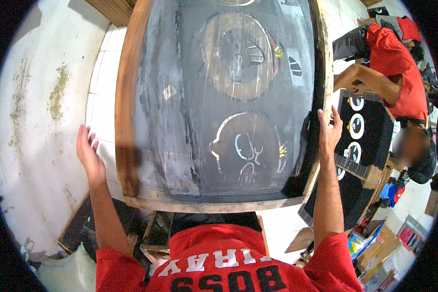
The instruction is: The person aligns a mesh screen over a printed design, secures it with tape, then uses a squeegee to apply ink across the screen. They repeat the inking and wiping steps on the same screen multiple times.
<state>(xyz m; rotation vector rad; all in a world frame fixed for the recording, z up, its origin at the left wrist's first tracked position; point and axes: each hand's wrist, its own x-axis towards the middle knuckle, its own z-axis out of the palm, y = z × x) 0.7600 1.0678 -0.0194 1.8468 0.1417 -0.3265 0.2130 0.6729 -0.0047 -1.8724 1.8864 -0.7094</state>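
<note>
A large screen printing frame (127, 121) with wooden rails fills the middle, its near rail close to my waist. Its mesh (190, 104) is dark, streaked with grey, and carries round cartoon-like outlines with small yellow and red parts. My left hand (90, 155) is raised beside the left rail, apart from it, fingers stretched out and holding nothing. On the right rail rests my right hand (329, 130), its fingers at the edge and seemingly gripping it. Part of that grip is hidden.
To the right, a co-worker in a red shirt (392, 68) bends over dark printed panels (365, 127) with white ring-shaped designs. A stained white wall (39, 102) stands at left. Cartons and colourful packets (379, 243) lie at lower right. A dark board (95, 228) sits at lower left.
</note>
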